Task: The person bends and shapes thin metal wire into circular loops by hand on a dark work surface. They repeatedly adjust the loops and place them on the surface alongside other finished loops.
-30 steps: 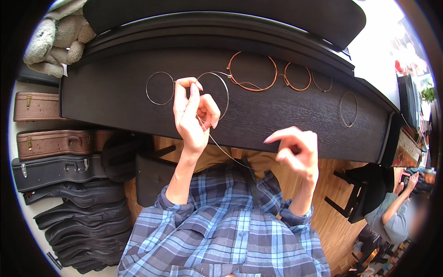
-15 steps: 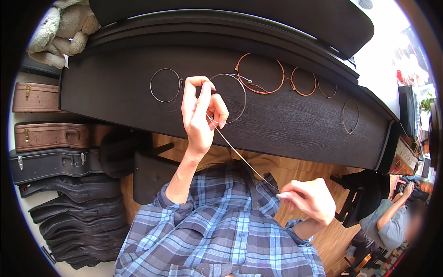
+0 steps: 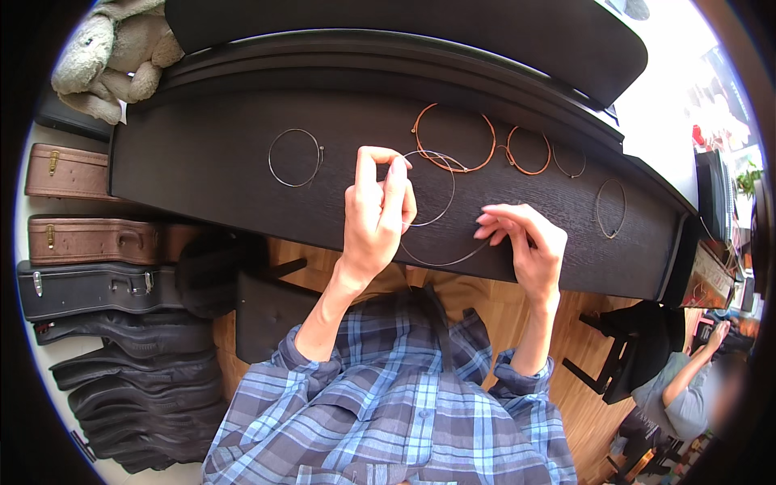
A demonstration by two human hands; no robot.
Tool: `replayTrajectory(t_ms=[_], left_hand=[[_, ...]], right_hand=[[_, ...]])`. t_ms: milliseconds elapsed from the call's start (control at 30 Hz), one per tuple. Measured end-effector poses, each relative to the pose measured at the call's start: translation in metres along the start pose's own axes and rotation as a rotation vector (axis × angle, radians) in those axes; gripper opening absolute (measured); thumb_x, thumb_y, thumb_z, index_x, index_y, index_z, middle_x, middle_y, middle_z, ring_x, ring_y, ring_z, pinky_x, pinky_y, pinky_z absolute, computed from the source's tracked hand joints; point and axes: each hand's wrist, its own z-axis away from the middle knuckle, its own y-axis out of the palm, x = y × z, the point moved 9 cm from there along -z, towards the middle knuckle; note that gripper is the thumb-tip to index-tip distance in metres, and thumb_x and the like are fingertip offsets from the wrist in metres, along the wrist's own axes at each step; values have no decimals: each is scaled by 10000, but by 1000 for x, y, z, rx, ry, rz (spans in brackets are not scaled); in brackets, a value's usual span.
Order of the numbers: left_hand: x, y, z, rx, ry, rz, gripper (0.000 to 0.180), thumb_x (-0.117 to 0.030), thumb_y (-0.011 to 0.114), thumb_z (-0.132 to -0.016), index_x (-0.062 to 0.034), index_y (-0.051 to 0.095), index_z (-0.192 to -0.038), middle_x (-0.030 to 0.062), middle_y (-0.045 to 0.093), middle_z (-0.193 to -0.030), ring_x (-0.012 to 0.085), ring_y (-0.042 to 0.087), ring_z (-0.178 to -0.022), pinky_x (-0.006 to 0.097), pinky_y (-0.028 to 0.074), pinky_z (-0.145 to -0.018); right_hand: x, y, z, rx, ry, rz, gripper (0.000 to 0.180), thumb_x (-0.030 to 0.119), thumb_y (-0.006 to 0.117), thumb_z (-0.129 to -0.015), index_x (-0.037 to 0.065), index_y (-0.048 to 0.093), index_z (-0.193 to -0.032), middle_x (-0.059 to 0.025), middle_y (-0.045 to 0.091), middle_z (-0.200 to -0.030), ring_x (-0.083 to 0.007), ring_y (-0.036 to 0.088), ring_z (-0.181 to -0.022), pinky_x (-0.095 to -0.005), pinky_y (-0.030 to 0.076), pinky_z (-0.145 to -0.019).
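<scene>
My left hand (image 3: pixel 377 214) is raised over the black tabletop, thumb and fingers closed around a thin silvery guitar string (image 3: pixel 453 190) wound in a loop. From there the free length sags in an arc to my right hand (image 3: pixel 529 246), whose bent fingertips pinch near its end. Left of my hands lies a coiled plain steel string (image 3: pixel 271 166). Beyond them rest a large copper-coloured coil (image 3: pixel 494 141) and a smaller copper-coloured coil (image 3: pixel 529 172). Further right are a thin dark coil (image 3: pixel 571 176) and another thin coil (image 3: pixel 599 210).
The black wood-grain surface (image 3: pixel 202 174) has a raised back panel (image 3: pixel 404 20). Brown instrument cases (image 3: pixel 89 240) and several black cases (image 3: pixel 145 356) are stacked at left. A plush toy (image 3: pixel 129 52) sits far left. Black stools (image 3: pixel 275 319) stand below; another person (image 3: pixel 683 396) is at right.
My right hand has risen from low right to over the tabletop, closer to my left. The string between them went from straight to a slack curve. My left hand shifted slightly right.
</scene>
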Motion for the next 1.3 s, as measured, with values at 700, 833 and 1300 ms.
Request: replayTrajectory(t_ms=[700,833,1300], left_hand=[[-18,39,27,365,376,-380,148,-18,624,-947,-32,521,-1053,92,639,-703,268,645,-553,350,492,-505],[-18,40,25,425,348,-312,111,-21,607,-957,-47,537,-1038,79,635,-674,249,645,-548,342,481,-497],[-16,40,25,460,293,-158,109,-3,560,-969,-69,542,-1053,30,583,-557,184,608,-482,299,446,-475]], right_hand=[[-16,20,-6,271,465,-275,422,51,668,-948,27,566,-1356,-50,691,-755,-79,656,-636,-190,466,-543],[-13,28,-5,428,449,-287,209,66,636,-973,10,718,-1157,-39,678,-774,-75,656,-667,-207,504,-583],[-4,26,-2,523,462,-483,118,105,688,-949,5,626,-956,-105,738,-795,-148,734,-744,-254,573,-697]])
